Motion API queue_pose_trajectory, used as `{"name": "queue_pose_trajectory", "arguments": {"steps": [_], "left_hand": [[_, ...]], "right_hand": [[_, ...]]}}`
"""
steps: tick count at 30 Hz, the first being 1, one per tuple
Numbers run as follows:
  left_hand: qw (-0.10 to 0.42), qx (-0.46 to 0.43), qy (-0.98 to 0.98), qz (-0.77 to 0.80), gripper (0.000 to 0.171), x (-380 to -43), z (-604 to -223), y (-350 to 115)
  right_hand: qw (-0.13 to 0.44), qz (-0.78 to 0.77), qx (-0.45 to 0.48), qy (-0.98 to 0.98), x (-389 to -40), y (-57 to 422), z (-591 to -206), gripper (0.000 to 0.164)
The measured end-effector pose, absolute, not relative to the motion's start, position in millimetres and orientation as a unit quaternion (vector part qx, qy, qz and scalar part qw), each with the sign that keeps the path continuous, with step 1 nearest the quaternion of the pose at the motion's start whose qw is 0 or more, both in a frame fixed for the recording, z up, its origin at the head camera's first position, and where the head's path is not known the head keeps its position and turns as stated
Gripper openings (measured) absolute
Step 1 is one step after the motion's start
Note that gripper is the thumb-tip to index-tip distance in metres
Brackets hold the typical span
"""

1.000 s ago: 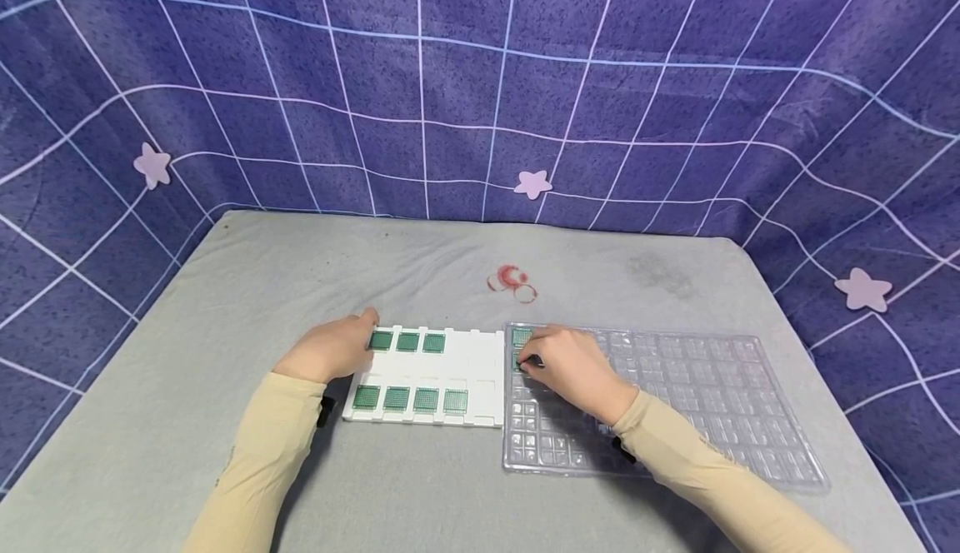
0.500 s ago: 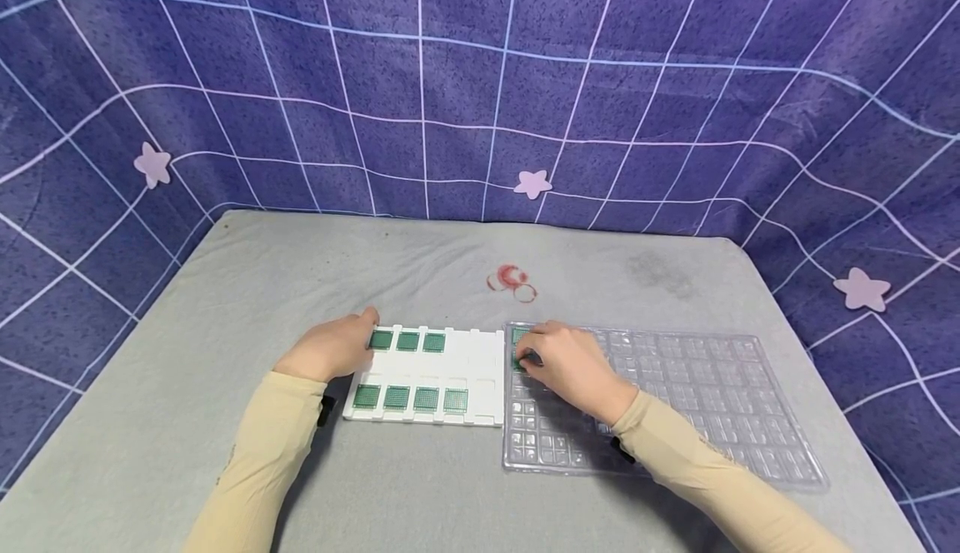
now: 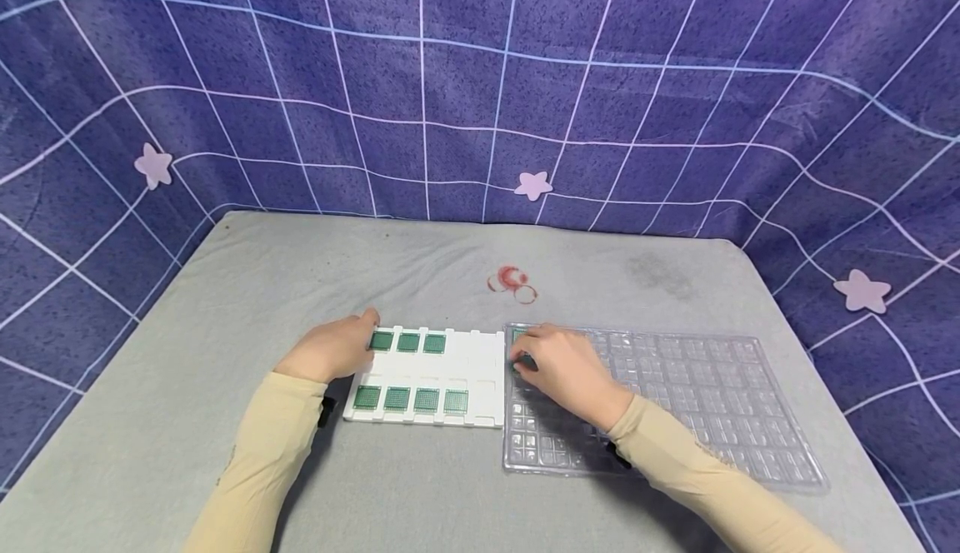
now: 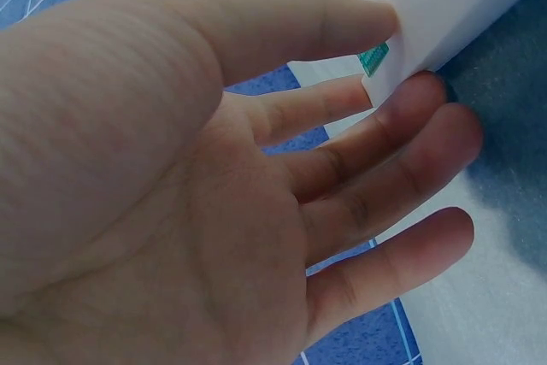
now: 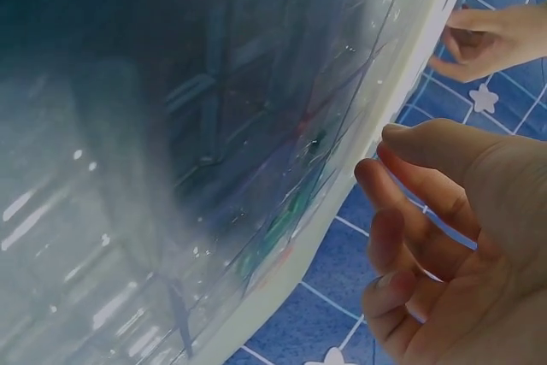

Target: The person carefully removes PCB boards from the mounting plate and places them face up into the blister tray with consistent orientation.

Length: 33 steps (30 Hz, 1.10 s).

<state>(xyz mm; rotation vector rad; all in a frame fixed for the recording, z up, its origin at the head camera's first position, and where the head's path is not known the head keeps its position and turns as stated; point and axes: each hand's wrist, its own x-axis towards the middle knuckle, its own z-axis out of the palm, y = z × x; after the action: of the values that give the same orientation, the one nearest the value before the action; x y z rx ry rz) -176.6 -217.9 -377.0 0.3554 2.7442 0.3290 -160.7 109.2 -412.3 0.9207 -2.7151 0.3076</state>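
Observation:
My left hand (image 3: 337,346) grips the left end of a white tray (image 3: 471,361), thumb over its top and fingers along the edge. Small green perforated circuit boards (image 3: 426,401) sit in two rows of that tray. A clear plastic blister tray (image 3: 697,378) lies against its right side. Over the first column of the clear tray, my right hand (image 3: 564,370) rests with fingers loosely bent. One green board (image 3: 518,334) shows in the far left pocket; the pocket below it is mostly covered by my fingers. In the right wrist view, nothing shows between thumb (image 5: 419,141) and fingers.
A grey cloth (image 3: 315,261) covers the table, with red ring marks (image 3: 512,283) behind the trays. A purple-blue gridded curtain (image 3: 465,78) with stars hangs around the back and both sides. Bare cloth lies in front of the trays.
My right fingers have shifted slightly left over the second pocket of the clear tray, covering the green board that showed there. My left hand and both trays stay where they were.

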Motion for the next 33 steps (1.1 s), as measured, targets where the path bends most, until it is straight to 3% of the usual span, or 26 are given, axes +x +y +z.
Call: {"name": "queue_pose_trajectory", "arguments": {"steps": [19, 33], "left_hand": [[0.184, 0.118, 0.969, 0.116, 0.047, -176, -376, -217], [0.185, 0.116, 0.969, 0.113, 0.042, -177, -376, -216]], "right_hand": [[0.166, 0.095, 0.335, -0.923, -148, 91, -404, 0.015], [0.171, 0.079, 0.399, -0.897, -128, 59, -404, 0.015]]}}
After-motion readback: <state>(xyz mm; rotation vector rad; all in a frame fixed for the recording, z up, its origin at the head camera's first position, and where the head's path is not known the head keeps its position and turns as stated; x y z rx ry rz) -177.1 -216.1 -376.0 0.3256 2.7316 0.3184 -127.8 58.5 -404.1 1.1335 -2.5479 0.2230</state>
